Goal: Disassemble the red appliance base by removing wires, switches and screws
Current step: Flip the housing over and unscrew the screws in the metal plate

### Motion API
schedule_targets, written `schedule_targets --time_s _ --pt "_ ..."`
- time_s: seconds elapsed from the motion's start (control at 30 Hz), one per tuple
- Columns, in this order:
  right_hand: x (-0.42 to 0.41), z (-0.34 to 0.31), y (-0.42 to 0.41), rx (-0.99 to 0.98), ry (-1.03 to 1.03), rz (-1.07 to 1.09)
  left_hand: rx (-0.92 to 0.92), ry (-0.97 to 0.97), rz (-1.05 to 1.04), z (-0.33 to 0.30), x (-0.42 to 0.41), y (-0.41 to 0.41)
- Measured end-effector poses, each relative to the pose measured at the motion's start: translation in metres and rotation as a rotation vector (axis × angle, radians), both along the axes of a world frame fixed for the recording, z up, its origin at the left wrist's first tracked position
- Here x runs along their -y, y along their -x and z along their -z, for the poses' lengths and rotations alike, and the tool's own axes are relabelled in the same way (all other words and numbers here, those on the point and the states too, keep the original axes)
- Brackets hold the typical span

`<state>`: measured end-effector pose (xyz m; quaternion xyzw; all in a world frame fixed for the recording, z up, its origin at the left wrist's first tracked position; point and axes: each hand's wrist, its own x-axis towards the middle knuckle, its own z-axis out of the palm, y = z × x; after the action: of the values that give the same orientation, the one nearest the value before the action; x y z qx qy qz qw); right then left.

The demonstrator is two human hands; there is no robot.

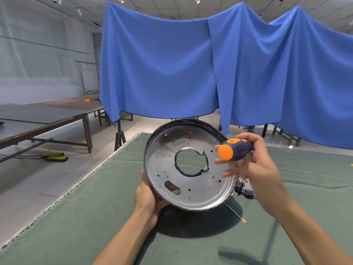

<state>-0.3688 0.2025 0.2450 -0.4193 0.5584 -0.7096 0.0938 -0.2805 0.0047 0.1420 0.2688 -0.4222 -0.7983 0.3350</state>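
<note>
Screw step, I judge. Left hand [150, 197] grips the appliance base [189, 165] tilted above the table [95, 217]. Right hand [254, 161] fingers curl round the screwdriver [236, 149]. Next: pick a remaining screw and seat the tip squarely.

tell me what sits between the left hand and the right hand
In the head view, the round metal appliance base, tilted up on edge, fills the stretch between the left hand and the right hand, which grips a screwdriver.
</note>
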Motion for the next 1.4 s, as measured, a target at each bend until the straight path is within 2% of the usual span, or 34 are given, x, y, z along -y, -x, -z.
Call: schedule_targets --time_s 0.07,0.17,0.23,0.27,0.37,0.4,0.57,0.63,0.77,0.87,0.97,1.1,1.23,1.4 --pt "0.011 -0.003 -0.005 -0.025 0.051 -0.012 0.023 0.017 -0.005 -0.001 -0.002 0.003" --pt "0.022 -0.008 -0.007 0.208 0.196 -0.117 0.056 0.032 -0.01 0.0 -0.005 0.008" --pt "0.022 -0.013 -0.009 0.259 0.229 -0.081 0.066 0.029 -0.018 0.0 -0.006 0.011" --pt "0.021 -0.014 -0.009 0.218 0.214 -0.04 0.071 0.029 -0.021 0.001 -0.006 0.013" --pt "0.02 -0.009 -0.006 -0.075 0.111 0.154 0.075 0.044 -0.019 0.003 -0.006 0.016" --pt "0.021 -0.009 -0.007 -0.098 0.118 0.188 0.076 0.049 -0.018 0.004 -0.006 0.017" --pt "0.026 -0.017 -0.023 0.055 0.285 0.129 0.082 0.049 -0.018 0.004 -0.007 0.017" --pt "0.03 -0.018 -0.027 0.068 0.277 0.214 0.078 0.055 -0.013 0.003 -0.008 0.016" --pt "0.044 -0.014 -0.033 0.022 0.212 0.382 0.074 0.045 -0.003 0.003 -0.008 0.012" --pt "0.047 -0.007 -0.032 -0.006 0.107 0.423 0.085 0.033 0.022 0.001 -0.007 0.009" --pt "0.044 -0.005 -0.028 -0.119 0.068 0.469 0.092 0.055 0.044 0.0 -0.008 0.009" --pt "0.038 -0.007 -0.028 -0.201 0.133 0.514 0.105 0.086 0.035 -0.001 -0.011 0.009" --pt "0.036 -0.008 -0.029 -0.157 0.201 0.494 0.116 0.104 0.017 -0.002 -0.012 0.009" --pt "0.037 -0.007 -0.029 -0.151 0.187 0.45 0.118 0.108 0.011 -0.003 -0.013 0.008"
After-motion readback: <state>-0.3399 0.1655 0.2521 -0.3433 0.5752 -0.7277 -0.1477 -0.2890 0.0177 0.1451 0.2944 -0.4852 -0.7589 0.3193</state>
